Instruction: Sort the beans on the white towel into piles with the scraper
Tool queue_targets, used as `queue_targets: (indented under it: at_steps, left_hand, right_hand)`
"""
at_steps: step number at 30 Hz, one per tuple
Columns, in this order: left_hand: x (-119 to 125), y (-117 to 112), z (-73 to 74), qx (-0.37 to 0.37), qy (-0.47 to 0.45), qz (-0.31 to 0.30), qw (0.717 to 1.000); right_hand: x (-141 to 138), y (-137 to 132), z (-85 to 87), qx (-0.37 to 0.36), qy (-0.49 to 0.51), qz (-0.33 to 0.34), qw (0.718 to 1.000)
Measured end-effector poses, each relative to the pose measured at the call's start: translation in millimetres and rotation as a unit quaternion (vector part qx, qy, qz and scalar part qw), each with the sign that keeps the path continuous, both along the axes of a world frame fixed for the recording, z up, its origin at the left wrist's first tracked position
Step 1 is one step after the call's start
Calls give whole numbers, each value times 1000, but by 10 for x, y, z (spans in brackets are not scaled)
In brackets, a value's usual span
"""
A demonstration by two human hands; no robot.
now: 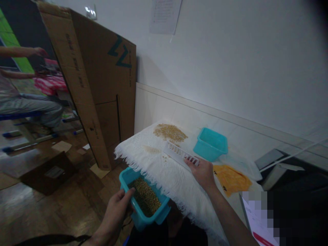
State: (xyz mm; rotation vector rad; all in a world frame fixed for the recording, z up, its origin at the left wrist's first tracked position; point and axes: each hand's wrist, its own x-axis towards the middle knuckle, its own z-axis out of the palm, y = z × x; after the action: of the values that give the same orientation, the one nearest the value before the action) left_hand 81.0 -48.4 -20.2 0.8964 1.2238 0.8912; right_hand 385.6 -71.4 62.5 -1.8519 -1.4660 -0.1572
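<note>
My left hand [120, 205] is closed on the near rim of a teal plastic bin [140, 220], thumb over the edge. Inside the bin lie yellowish soybeans [147, 194]; it is held just below the fringed edge of a white cloth [128, 141]. My right hand [203, 173] grips one end of a white slotted plastic strip [176, 152], which rests on or just above the cloth. Beyond the strip is a spread pile of pale beans or grains [170, 132]. A thinner patch of pale bits [151, 149] lies nearer the fringe.
A second teal bin [211, 145] stands on the table by the wall. Right of it are an orange cloth [233, 179] and dark equipment [289, 174]. A tall cardboard box [102, 75] rises at the left. Beyond it sits another person [28, 102]. An open carton [48, 171] is on the floor.
</note>
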Motion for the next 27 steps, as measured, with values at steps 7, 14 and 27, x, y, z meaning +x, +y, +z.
queue_targets:
  at_steps: [7,14,27]
  left_hand:
    - [1,4,29,3,8,4,1000]
    - [7,-9,-10,-2,-8,7,1000]
    - [3,-20,-11,-4,-20,-6,1000]
  right_hand:
    - [-33,-4,-28,-9,29,28,999]
    - [-93,-66,-17,-7,42,26,999]
    - [-203,-216,21,19,66,24,997]
